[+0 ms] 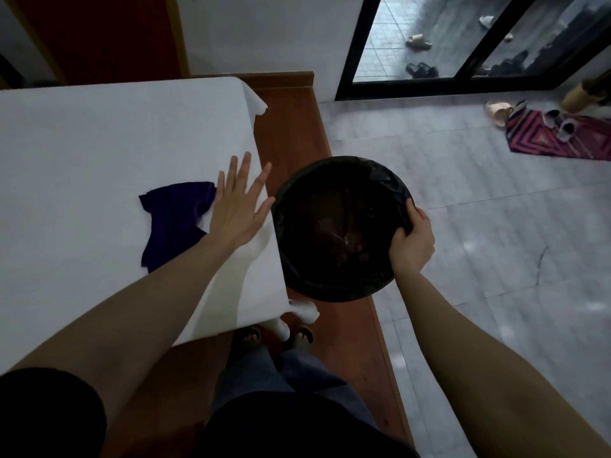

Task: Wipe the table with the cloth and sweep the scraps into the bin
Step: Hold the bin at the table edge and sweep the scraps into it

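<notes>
A dark purple cloth [175, 223] lies crumpled on the white-covered table [82, 153], near its right edge. My left hand [239, 206] is flat and open, fingers spread, on the table edge just right of the cloth. A round black bin [330, 233] with a black liner is held against the table's right edge, rim level with the tabletop. My right hand [411, 239] grips the bin's right rim. A few pale scraps show at the bin's bottom.
A wooden platform [291, 127] runs under the table and bin, with a step down to grey tiles [479, 209] on the right. A patterned mat [562, 137] with slippers lies far right. My feet [277, 335] stand beside the table's corner.
</notes>
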The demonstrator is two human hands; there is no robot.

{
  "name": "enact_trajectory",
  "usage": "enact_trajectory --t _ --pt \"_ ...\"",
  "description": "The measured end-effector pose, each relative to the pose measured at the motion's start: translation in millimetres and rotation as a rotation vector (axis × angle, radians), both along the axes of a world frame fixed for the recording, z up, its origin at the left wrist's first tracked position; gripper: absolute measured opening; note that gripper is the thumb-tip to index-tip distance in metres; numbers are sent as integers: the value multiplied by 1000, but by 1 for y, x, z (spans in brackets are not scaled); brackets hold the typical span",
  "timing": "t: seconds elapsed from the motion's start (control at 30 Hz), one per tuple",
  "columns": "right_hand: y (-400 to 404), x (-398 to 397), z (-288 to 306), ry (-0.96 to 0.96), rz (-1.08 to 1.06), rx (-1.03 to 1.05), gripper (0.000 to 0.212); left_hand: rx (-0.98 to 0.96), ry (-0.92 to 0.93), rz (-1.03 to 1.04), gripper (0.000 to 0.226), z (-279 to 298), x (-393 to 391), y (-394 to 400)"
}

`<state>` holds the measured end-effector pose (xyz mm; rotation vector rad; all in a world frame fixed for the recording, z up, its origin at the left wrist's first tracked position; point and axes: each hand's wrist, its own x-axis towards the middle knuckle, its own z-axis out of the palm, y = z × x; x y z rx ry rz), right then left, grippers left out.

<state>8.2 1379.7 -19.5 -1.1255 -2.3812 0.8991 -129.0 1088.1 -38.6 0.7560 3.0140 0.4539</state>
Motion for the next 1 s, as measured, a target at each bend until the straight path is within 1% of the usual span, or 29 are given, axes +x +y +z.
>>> enact_trajectory --t 0.1,0.23,0.4,0.5,0.57,0.67,0.8,0.9,1.0 --pt "10 2 6 16 -44 -8 66 37 -61 -88 63 3 -5 34" --pt "24 7 16 63 -111 -17 65 -18 -139 -151 64 0 -6 63" --pt "45 11 25 138 -180 -57 65 -57 -231 -149 72 -6 -5 84" --pt "58 11 33 178 -212 -84 65 -61 -286 -108 77 -5 -8 95" --pt "68 10 34 199 -225 -106 65 -17 -350 -77 78 -3 -11 104" --pt "81 8 30 216 -246 -141 64 115 -445 -68 78 2 -13 120" --pt "94 10 16 173 -216 -93 64 134 -407 -84 83 6 -12 144" --pt "106 11 -1 85 -138 8 61 112 -384 -92 84 -2 -11 157" --pt "117 10 -21 0 -81 41 58 89 -388 -102 86 -15 -10 165"
